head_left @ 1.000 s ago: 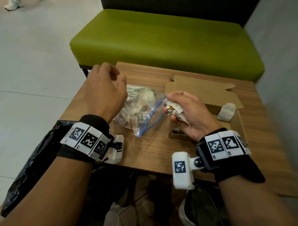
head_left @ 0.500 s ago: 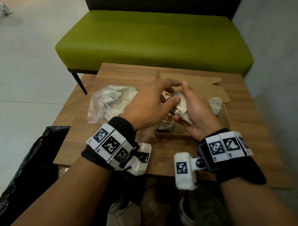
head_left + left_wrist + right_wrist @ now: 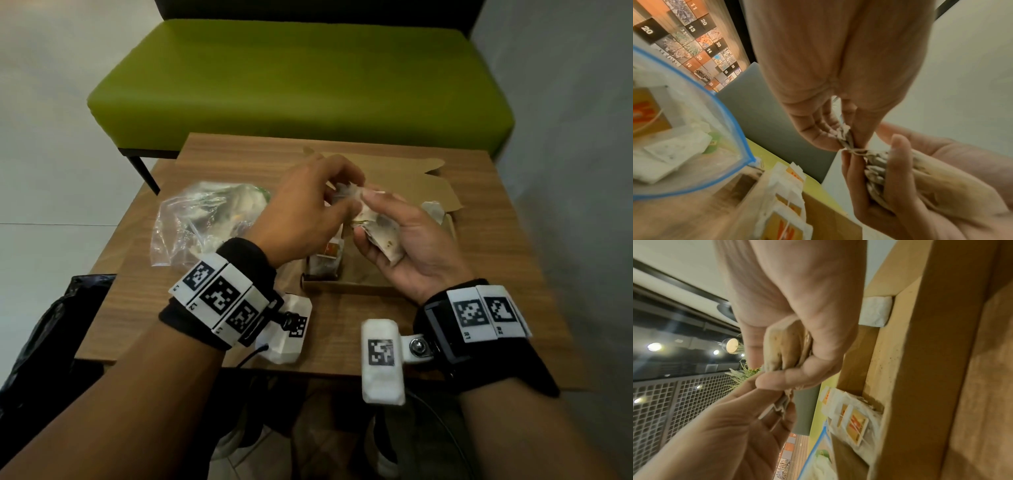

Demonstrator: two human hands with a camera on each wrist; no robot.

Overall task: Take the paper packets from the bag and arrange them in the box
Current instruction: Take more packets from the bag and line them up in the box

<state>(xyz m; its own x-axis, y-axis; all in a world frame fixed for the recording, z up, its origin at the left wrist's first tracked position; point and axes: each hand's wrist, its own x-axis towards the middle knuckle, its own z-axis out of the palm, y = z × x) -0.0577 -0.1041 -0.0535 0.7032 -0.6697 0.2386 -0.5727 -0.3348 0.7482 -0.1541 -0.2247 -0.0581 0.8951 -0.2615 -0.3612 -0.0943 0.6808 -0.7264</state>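
Observation:
My right hand [image 3: 383,226] grips a small stack of pale paper packets [image 3: 380,236] above the open cardboard box [image 3: 346,286]. My left hand [image 3: 329,195] pinches the top end of one packet [image 3: 844,136] in that stack, thumb against fingers. In the box stand packets with orange labels [image 3: 330,253] at its left end, and a white packet [image 3: 433,210] leans at the far right corner. The clear zip bag [image 3: 202,222] with a blue seal lies on the table left of the box, more packets inside it.
The small wooden table [image 3: 342,325] holds the box and bag. A green bench [image 3: 294,85] stands beyond it. A black plastic bag [image 3: 51,329] hangs at the table's left front. The box's lid flap [image 3: 411,178] lies open toward the bench.
My left hand left the zip bag and came right to the stack in my right hand; it now pinches a packet's top. My right hand turned more palm-up over the box.

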